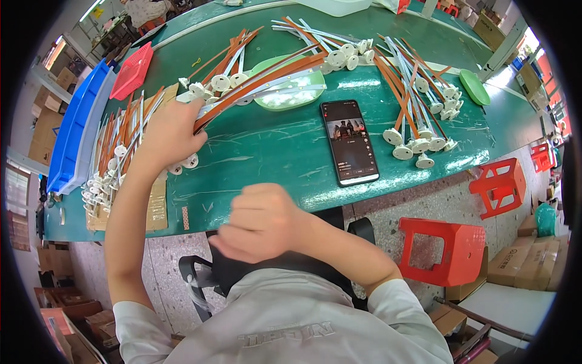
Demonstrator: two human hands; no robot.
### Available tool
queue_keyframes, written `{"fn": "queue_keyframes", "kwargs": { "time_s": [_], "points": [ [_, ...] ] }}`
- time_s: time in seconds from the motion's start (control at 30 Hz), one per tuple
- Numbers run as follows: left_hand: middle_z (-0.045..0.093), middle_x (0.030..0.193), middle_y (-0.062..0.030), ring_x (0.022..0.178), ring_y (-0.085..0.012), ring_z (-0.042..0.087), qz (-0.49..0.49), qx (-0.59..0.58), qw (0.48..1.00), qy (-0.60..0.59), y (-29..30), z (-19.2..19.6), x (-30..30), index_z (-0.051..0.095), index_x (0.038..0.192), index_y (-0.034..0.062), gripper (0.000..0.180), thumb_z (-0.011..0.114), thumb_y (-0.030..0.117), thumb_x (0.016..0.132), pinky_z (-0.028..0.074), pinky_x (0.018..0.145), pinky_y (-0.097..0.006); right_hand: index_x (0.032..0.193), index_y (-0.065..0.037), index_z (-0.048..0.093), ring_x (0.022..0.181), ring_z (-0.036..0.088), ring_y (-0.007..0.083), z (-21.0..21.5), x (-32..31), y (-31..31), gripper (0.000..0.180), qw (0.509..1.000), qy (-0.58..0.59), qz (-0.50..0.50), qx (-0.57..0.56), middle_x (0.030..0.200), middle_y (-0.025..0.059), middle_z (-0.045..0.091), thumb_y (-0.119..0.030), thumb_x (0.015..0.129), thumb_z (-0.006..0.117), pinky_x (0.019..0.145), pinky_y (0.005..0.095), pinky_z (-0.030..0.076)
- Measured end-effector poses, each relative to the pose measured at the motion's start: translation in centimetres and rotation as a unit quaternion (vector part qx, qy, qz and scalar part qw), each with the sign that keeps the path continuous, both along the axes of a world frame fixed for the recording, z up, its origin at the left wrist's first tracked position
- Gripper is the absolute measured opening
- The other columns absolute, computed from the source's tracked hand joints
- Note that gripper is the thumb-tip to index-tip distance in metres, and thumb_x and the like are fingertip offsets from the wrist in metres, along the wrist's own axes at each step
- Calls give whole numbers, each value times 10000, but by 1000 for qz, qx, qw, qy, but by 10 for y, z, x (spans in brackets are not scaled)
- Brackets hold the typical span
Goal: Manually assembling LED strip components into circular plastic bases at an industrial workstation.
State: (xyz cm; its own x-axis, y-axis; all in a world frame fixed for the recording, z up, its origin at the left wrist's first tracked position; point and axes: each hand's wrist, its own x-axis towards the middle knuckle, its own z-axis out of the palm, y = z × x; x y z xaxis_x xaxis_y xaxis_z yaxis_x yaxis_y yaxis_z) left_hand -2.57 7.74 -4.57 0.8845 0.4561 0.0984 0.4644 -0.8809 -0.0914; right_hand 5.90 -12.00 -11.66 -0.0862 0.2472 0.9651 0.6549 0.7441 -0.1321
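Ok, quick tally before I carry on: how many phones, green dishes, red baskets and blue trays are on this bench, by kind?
Phones: 1
Green dishes: 2
Red baskets: 1
Blue trays: 1
Total: 5
Brown and white strips in the left hand overlap too much to count.

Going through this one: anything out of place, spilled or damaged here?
Mainly the phone: it lies with its screen lit on the green table, between the left-hand bundles and the right-hand disc-tipped strips, and looks unrelated to them. Those strips lie crossed and splayed, but I see no clear spill or damage.
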Motion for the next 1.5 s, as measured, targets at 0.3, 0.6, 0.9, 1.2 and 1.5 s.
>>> {"fn": "queue_keyframes", "kwargs": {
  "time_s": [0.3,0.6,0.9,1.2,1.5],
  "points": [
    [614,710,-212,622,-372,600,55,-132,966,-214,38,28,-16,631,1063,-41,438,684,182,689,469,630,-439,646,-77,594,445,478,195,-19,78,-30,178,972,37,-205,-105,545,29,498,-32,669,764,417,317,350],
    [657,889,-247,923,-413,643,94,130,980,-113,97,30,-14,598,1174,9,513,701,224,720,517,809,-481,626,-109,554,475,502,198,-31,35,-39,233,964,-28,-136,-225,557,24,464,-121,712,770,425,330,399],
    [654,867,-177,863,-379,653,94,176,980,20,190,-5,27,553,1006,67,311,669,178,740,514,708,-520,631,-103,531,505,524,199,-28,27,-30,275,928,-48,-188,-318,585,25,482,-191,714,778,444,316,428],
    [667,852,-144,824,-363,665,-10,203,979,-10,246,-29,79,564,989,88,281,695,174,755,530,692,-481,680,-83,573,497,517,184,-28,28,-25,277,916,-47,-190,-351,583,19,462,-232,682,806,426,307,424],
    [634,1023,-222,1029,-421,588,-79,114,984,112,281,-36,123,566,1123,52,495,745,91,663,479,888,-491,680,-71,564,478,481,174,-25,33,-25,276,909,-12,-178,-378,584,19,421,-218,667,798,414,298,407]
  ]
}}
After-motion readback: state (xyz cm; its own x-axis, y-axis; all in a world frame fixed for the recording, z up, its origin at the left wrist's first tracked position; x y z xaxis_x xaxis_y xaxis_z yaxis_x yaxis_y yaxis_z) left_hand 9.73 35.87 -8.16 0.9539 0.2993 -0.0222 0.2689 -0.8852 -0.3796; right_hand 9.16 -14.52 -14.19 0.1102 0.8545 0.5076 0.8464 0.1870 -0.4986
